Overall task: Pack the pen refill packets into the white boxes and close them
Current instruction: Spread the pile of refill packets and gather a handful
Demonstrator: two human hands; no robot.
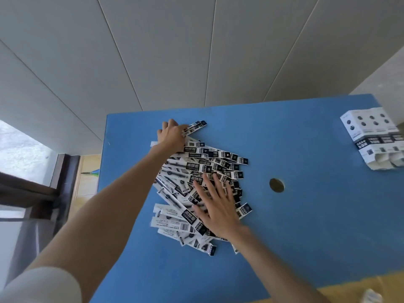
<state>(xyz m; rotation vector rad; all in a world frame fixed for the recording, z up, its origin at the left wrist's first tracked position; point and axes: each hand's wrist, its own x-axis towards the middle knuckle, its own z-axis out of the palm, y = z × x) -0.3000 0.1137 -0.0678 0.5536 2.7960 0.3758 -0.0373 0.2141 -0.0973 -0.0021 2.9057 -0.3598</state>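
Head view: a loose heap of pen refill packets (203,182) spread across the middle of the blue bench (306,215), black label ends mostly pointing right. Left hand (172,133) at the far edge of the heap, fingers curled onto a few stray packets (195,126) there, apparently pinching them. Right hand (215,206) flat on the near part of the heap, fingers spread and straight, pressing rather than holding. White boxes (376,138) well apart from the heap, at the far right edge of the bench, flaps seemingly open toward the camera. A round hole (276,185) in the bench between heap and boxes.

Judged step: gathering and squaring up a bundle before boxing; none visibly packed yet. Best done by drawing the strays back into the pile, keeping the flat palm down so nothing slides, then aligning all label ends one way and tapping the edges level. Worth taking only as many as one box holds, and steering clear of the hole.
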